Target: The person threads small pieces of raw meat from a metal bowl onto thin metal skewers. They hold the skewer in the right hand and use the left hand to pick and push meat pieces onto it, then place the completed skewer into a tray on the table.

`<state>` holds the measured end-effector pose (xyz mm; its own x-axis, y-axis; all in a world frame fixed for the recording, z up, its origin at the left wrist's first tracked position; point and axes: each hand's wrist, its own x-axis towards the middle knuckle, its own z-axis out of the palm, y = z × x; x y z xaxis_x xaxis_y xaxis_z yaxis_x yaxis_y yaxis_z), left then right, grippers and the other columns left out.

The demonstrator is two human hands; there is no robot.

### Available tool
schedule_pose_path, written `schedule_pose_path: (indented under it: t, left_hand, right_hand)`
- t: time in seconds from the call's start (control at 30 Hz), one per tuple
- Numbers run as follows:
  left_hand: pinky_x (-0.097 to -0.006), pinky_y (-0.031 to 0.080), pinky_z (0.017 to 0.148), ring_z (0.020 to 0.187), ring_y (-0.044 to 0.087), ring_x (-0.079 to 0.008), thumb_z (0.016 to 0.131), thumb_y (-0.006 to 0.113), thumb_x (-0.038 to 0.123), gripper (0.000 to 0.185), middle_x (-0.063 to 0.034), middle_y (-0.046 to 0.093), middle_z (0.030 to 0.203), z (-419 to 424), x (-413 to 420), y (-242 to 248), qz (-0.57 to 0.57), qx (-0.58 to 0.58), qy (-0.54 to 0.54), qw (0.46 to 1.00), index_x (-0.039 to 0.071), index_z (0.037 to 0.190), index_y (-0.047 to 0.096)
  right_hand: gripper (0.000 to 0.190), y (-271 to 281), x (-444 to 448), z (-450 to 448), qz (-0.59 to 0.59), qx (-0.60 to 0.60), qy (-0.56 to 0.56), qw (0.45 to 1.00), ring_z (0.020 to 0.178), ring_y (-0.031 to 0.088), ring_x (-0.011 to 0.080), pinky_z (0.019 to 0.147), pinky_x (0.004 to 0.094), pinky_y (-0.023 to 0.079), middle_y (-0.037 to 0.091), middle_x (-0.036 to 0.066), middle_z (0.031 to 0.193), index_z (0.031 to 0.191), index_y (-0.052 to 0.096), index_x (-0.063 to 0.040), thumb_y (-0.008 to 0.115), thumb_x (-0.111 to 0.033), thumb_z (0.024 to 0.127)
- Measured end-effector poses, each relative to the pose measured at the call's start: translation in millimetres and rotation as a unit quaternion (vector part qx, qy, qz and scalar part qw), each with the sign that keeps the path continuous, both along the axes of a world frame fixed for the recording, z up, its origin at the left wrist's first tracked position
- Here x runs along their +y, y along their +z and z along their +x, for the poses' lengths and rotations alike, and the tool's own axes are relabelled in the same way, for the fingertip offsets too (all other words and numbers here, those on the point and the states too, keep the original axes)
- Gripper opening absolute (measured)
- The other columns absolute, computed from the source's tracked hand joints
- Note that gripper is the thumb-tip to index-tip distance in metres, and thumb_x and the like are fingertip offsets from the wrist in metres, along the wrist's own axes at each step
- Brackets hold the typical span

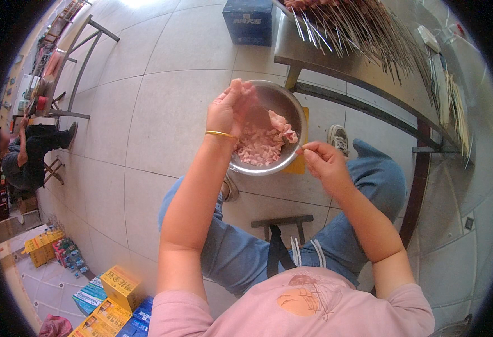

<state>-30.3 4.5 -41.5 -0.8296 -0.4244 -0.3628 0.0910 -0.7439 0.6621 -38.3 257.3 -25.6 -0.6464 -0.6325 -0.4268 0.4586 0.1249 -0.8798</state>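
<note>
A round metal bowl [300,110] stands in front of me, above the floor between my feet, with many small pieces of raw pale pink meat [260,147] inside. My right hand [324,163] pinches the end of a thin skewer at the bowl's right rim. Pieces of meat [281,125] are threaded on that skewer, over the bowl. My left hand [231,105] is raised above the bowl's left side, fingers bent; whether it holds a piece of meat cannot be made out.
A metal table [356,71] at the upper right bears a heap of loaded metal skewers [356,29]. A blue box [248,23] stands on the floor beside it. Yellow cartons [122,286] lie at the lower left. Another person [19,156] sits at the far left.
</note>
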Motion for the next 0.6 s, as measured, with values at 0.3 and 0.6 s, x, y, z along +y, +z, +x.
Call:
schedule_pose_path:
  t: [0.3,0.6]
  left_hand:
    - [-0.0314,0.056,0.076,0.092,0.063,-0.0189,0.092,0.058,0.020,0.022,-0.0113,0.064,0.100,1,-11,3,-0.002,-0.013,0.058,0.998,0.001,0.103,0.057]
    - [-0.0272,0.058,0.061,0.079,0.064,-0.0154,0.091,0.060,0.018,0.022,-0.0102,0.064,0.092,0,-10,-2,0.002,-0.015,0.058,0.998,0.000,0.102,0.057]
  right_hand:
    - [0.017,1,-4,1,0.043,0.238,0.065,0.968,0.065,0.044,0.0032,0.058,0.0189,0.036,0.054,-0.003,0.076,0.102,0.061,-0.001,0.052,-0.012,0.093]
    - [0.015,5,-2,2,0.063,0.222,0.070,0.970,0.068,0.052,0.0071,0.061,0.0222,0.042,0.061,0.003,0.076,0.098,0.062,0.001,0.056,-0.010,0.090]
